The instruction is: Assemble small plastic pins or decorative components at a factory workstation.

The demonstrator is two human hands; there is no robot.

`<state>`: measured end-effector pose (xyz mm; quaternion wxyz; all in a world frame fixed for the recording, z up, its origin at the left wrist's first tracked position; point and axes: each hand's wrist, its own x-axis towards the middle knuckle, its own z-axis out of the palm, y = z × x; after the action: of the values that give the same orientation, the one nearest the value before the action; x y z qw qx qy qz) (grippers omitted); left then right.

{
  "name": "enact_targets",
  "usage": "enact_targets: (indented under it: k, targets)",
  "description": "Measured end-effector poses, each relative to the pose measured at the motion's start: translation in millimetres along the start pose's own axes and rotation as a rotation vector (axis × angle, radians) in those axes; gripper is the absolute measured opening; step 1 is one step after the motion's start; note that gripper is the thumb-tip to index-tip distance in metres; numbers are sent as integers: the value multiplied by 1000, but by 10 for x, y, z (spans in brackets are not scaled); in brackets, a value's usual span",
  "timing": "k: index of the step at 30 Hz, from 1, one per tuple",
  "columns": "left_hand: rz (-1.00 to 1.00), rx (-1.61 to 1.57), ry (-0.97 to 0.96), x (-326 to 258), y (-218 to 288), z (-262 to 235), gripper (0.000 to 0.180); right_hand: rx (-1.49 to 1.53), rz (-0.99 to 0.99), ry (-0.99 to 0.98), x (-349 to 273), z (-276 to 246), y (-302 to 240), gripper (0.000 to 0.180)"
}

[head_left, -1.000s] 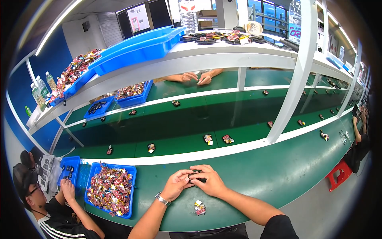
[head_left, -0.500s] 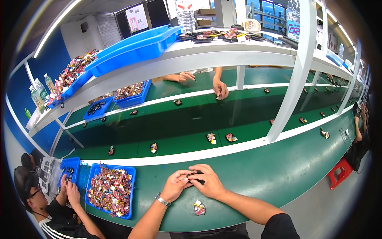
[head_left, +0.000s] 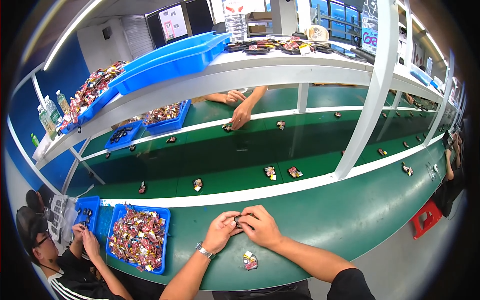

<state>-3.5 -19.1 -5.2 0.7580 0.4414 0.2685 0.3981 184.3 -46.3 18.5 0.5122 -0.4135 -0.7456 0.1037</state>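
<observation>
Over the green work table [head_left: 300, 235] my two hands meet around a small black part [head_left: 238, 220]. My left hand [head_left: 220, 233], with a metal watch on its wrist, grips the part from the left. The fingers of my right hand [head_left: 261, 229] are bent and pinch it from the right and above. Fingers cover most of the part, so its exact kind is hidden. Just below my hands lies a small black assembly [head_left: 250, 260] with red, white and yellow pieces on it, apart from both hands.
A blue bin [head_left: 166, 240] heaped with small red, white and yellow pieces stands left of my hands. Farther left, a co-worker [head_left: 37, 240] handles a small part beside another blue tray [head_left: 89, 200]. Beyond a white rail [head_left: 210, 201], a green belt [head_left: 225, 177] carries scattered assemblies. A white post [head_left: 367, 95] rises at right.
The black part has turned between my fingers, and my right fingers have shifted on it. Assemblies on the belt have drifted slightly right. Across the belt, a person's hand has moved left to another assembly.
</observation>
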Motion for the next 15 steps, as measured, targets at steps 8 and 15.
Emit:
enact_targets:
  k: [8, 15]
  targets:
    - [-7, 17, 8, -14, 35, 28, 30, -116, -112, -3, 37, -20, -39, 20]
    - [-17, 36, 18, -10, 20, 27, 30, -168, -112, 10, 20, 13, -35, 19]
